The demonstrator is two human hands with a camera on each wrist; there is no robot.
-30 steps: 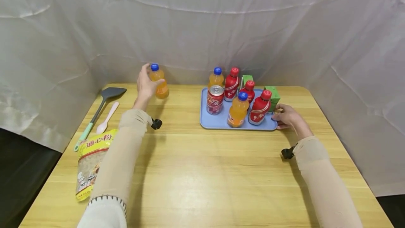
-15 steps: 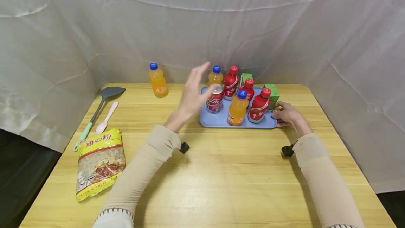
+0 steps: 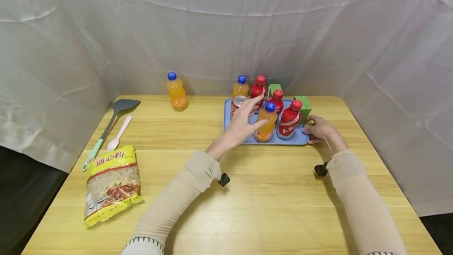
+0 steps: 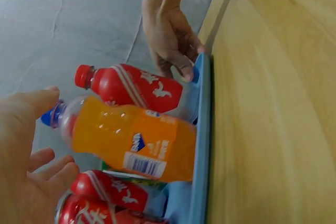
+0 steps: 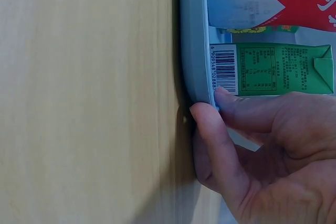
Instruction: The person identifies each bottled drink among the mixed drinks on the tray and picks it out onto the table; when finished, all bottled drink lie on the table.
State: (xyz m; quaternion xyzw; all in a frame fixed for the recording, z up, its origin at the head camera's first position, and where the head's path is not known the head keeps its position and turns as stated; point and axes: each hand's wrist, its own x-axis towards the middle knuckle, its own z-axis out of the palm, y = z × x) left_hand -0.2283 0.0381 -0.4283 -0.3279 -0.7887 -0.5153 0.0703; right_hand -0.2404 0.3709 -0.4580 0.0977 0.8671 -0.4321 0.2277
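Observation:
My left hand (image 3: 240, 127) is spread beside the front orange soda bottle (image 3: 266, 123), thumb and fingers apart around its near side. In the left wrist view a thumb lies close to the blue cap (image 4: 52, 115); whether it touches cannot be told. My right hand (image 5: 262, 145) pinches the corner of the blue tray (image 3: 253, 141) between thumb and finger, close to a green drink carton (image 5: 283, 69). On the tray also stand a soda can (image 3: 238, 103), partly hidden by my left hand, another orange bottle (image 3: 240, 88), several red bottles (image 3: 289, 120) and a second green carton (image 3: 275, 88).
A lone orange soda bottle (image 3: 177, 93) stands at the back left of the wooden table (image 3: 283, 207). At the left lie a spatula (image 3: 112, 123), a pale pink spoon (image 3: 119, 133) and a yellow bag of pasta (image 3: 113, 186). Grey cloth (image 3: 219, 30) hangs behind.
My left hand has let go of the back-left orange bottle and moved right, past the can, to the front orange bottle on the tray. The right hand stays at the tray's corner.

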